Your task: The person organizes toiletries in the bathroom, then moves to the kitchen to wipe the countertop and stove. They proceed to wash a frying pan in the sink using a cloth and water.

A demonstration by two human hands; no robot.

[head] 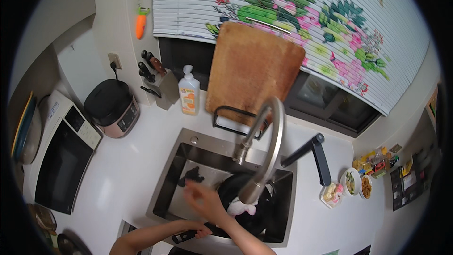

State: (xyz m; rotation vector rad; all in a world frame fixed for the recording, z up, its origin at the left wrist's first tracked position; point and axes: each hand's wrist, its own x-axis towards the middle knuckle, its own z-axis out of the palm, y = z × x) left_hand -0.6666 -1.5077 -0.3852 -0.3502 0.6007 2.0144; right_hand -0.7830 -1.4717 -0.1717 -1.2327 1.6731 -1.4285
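A black frying pan (257, 216) lies in the stainless steel sink (170, 180), its handle reaching over the front rim. My left hand (200, 227) is closed around that handle near the rim. Above the sink's middle, my right hand (203, 200) is raised with its fingers partly curled and blurred; nothing shows in it. A white and pink cloth (242, 207) rests in the pan. A dark crumpled item (192, 176) lies on the sink floor to the left, beyond my right hand's fingertips. The metal pull-down faucet (276, 148) arches over the pan.
Behind the sink stand a wooden cutting board (253, 71), a pump bottle (189, 92) and a knife block (162, 88). A rice cooker (111, 108) and microwave (63, 156) are left. On the right are a black folding arm (320, 159), bowls of food (351, 182) and a food tray (332, 194).
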